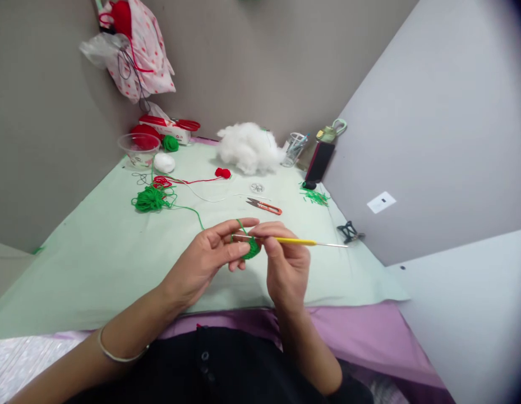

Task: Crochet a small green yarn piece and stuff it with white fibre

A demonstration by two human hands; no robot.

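Observation:
My left hand (218,247) pinches a small green crocheted piece (252,248) between thumb and fingers, and green yarn passes over its raised index finger. In my right hand (286,264) is a crochet hook with a yellow handle (296,242), held near its middle; its metal tip lies at the top of the green piece. The yarn runs back across the table to a loose green bundle (150,198) at the left. Orange-handled snips (264,206) lie just beyond my hands. The exact loop on the hook is too small to tell.
White stuffing (249,147) sits at the back of the pale green table (100,247). A plastic tub (139,151), white ball (164,163) and red piece (222,173) are behind left. A glass holder (294,150), phone (320,161) and green scraps (314,196) stand or lie right.

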